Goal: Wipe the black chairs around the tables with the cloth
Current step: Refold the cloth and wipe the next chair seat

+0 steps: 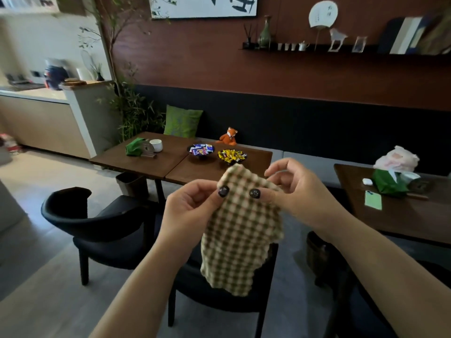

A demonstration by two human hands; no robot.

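1. The checked cloth [240, 230] hangs in the air in front of the person, pinched along its top edge by both hands. The left hand [192, 203] holds the left part of that edge between thumb and curled fingers, and the right hand [290, 189] pinches the right part the same way. Its long axis runs downward from the two grips, with the free lower end loose.

2. The nearest black chair [219, 284] stands directly below the cloth and is partly hidden behind it, so the coming wipe looks to be a plain lowering of the cloth. Both hands sit about equally near it.

3. A second black chair [97, 223], with a curved backrest, stands to the left and nearer the left hand. No chair is touched by the cloth yet.

4. Both chairs are drawn up to a dark wooden table [146, 164], which carries a white cup [156, 145] and two dishes of wrapped sweets [214, 153].

5. Another wooden table [402, 220] on the right holds a green phone [373, 200].

6. The floor is grey, with a dark bench along the reddish wall behind and a fox toy [229, 136] sitting on it.
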